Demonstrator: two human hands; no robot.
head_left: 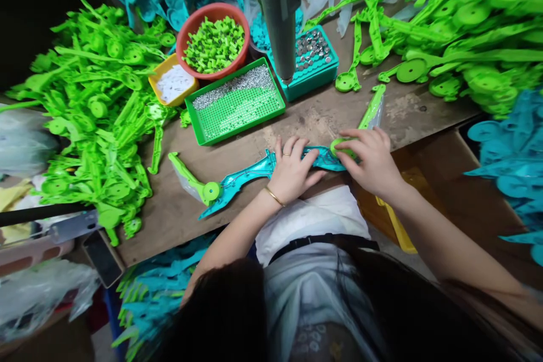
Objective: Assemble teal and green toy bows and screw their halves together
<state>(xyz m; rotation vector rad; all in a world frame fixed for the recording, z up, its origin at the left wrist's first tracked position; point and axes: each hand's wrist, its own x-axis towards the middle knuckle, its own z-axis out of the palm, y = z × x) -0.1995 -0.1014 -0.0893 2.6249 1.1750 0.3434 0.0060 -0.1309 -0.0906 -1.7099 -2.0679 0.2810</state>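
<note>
A blue bow-shaped plastic part (246, 176) lies across the near part of the bench, with a thin cord or wire along it. A green arm with a round disc (211, 191) sits at its left end. My left hand (292, 169) is over the middle of the blue part, fingers curled across it and partly hiding it. At the right end, my right hand (368, 159) has its fingers and thumb on the round end of another green plastic arm (372, 108). That arm points away from me; the fingers partly cover its disc.
A green perforated tray (237, 124) holds small metal pieces. Behind it stand a red bowl (183, 45) of green pieces, a yellow container (159, 76) and a teal basket (311, 83). A dark vertical tool (278, 17) hangs above. Green parts pile up left (97, 107) and right (470, 62).
</note>
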